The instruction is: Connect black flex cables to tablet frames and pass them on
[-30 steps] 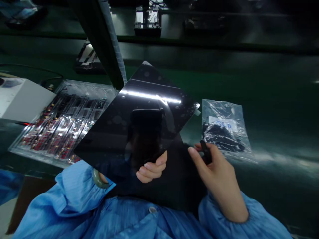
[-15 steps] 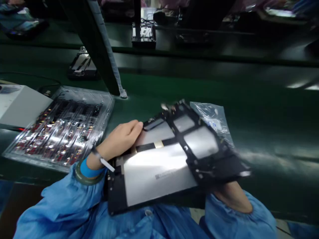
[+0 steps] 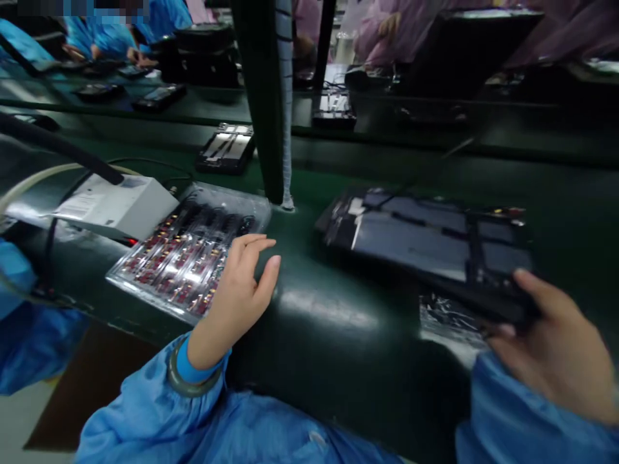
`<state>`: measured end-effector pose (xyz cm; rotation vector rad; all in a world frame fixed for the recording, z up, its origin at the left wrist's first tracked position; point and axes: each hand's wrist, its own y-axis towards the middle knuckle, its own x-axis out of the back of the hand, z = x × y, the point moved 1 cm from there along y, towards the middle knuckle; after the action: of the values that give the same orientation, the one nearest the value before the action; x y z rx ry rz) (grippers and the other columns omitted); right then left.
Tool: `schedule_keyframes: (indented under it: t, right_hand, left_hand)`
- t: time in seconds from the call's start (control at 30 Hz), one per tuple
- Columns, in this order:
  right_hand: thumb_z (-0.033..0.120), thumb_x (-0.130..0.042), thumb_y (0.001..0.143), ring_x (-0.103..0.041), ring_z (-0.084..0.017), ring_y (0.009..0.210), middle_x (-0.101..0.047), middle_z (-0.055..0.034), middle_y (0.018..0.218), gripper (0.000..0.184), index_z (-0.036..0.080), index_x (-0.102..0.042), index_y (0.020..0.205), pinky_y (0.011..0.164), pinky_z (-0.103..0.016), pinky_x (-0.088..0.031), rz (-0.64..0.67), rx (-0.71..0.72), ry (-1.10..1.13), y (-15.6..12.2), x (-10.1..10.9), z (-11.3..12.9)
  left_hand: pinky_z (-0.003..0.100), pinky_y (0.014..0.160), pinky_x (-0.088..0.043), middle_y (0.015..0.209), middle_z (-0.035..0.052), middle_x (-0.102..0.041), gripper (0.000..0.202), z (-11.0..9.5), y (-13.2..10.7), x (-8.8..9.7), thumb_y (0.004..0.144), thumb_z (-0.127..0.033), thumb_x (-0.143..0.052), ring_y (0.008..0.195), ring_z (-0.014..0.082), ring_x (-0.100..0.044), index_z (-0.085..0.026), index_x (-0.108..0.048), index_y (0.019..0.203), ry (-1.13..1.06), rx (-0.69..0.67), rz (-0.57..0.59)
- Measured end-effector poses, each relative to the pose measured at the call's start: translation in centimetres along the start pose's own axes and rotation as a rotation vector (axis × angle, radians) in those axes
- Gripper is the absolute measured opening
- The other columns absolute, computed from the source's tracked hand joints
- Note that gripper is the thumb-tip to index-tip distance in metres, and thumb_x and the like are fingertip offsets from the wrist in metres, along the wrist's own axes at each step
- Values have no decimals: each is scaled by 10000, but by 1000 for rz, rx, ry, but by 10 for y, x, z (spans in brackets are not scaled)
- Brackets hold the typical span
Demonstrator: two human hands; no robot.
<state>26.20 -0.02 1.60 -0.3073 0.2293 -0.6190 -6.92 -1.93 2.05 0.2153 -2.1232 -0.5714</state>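
Observation:
My right hand [image 3: 565, 341] grips the near right edge of an opened tablet [image 3: 411, 238], thumb on top and fingers underneath. Silvery panels and black strips show on its upper face. Motion blurs the tablet, and I cannot tell whether a second one lies under it. My left hand [image 3: 236, 296] hovers with fingers apart and holds nothing, overlapping the right side of a clear plastic tray [image 3: 159, 303]. Small red and gold parts with black cables fill the tray's slots. A clear plastic bag [image 3: 449, 322] lies partly hidden below the tablet.
Behind the tray stands a white box [image 3: 120, 206] with cables around it. A dark post [image 3: 264, 103] rises from the green bench [image 3: 329, 361]. Another opened tablet [image 3: 225, 151] rests further back. Co-workers in blue and pink sleeves are across the bench.
The tablet has left my left hand and moved right and away in my right hand. My left hand has opened. The view has swung left, bringing more of the white box into sight.

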Motion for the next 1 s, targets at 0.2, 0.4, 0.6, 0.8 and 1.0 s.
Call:
schedule_keyframes:
  t: [0.2,0.4,0.6,0.8,1.0]
  right_hand:
    - [215,-583,859,-364,-36,366,-429,79,547,230,209,-442,677,319,-171,-222,-97,67,-39,65,-119,3]
    - [318,-584,885,-398,-65,453,-438,50,586,211,169,-516,753,330,-163,-227,166,5,-207,100,-219,-15]
    - [216,-628,816,-392,-63,486,-525,16,701,62,160,-608,835,342,-163,-188,500,26,-329,35,-236,-17]
    - [289,-690,746,-566,-133,720,-664,-15,854,184,190,-723,899,621,-223,-442,1229,130,-611,-68,-176,-34]
    - [546,-559,834,-595,-167,752,-700,-58,1000,413,222,-693,1053,593,-241,-434,1423,-97,-832,-65,-96,-52]
  left_hand:
    - [355,903,-464,1023,98,-592,205,33,-26,28,920,-243,-493,989,202,-571,-130,-586,1064,89,175,-86]
    - [328,745,-471,906,66,-608,252,72,-33,50,923,-322,-467,755,181,-566,-145,-623,1009,220,310,-18]
    - [386,859,-450,937,109,-610,308,119,-27,68,902,-352,-474,913,263,-574,-126,-626,1044,467,411,-19]
    - [409,902,-435,952,125,-601,380,154,-4,65,850,-356,-550,960,296,-570,-109,-617,1132,525,512,71]
    - [341,747,-469,715,39,-567,286,161,4,67,821,-360,-588,743,232,-576,-122,-668,959,465,548,1]
